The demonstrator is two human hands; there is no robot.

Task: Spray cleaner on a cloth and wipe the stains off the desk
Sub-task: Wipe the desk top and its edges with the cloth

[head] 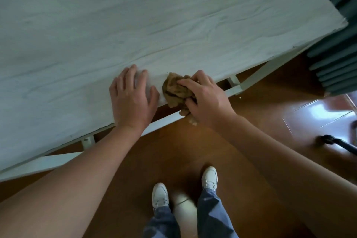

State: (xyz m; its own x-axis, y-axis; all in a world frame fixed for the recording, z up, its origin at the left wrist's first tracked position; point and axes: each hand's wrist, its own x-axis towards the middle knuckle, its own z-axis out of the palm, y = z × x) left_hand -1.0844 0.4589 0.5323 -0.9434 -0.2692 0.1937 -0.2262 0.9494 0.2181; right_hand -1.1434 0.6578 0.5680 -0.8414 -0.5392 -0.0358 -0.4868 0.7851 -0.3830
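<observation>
A pale wood-grain tabletop (pixel 135 15) fills most of your view, above a glossy brown floor (pixel 257 106). Your left hand (pixel 133 98) lies flat on the tabletop near its front edge, its grip spread with fingers straight, and just beside it your right hand (pixel 206 98) has its grip curled round a crumpled brown cloth (pixel 173 88). The cloth is pressed to the tabletop right at that edge, a tail of it hanging over.

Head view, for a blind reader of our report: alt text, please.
A person's right hand grips a crumpled brown cloth at the near edge of a pale wood-grain desk, while the left hand rests flat beside it. White shoes and brown floor show below.
</observation>
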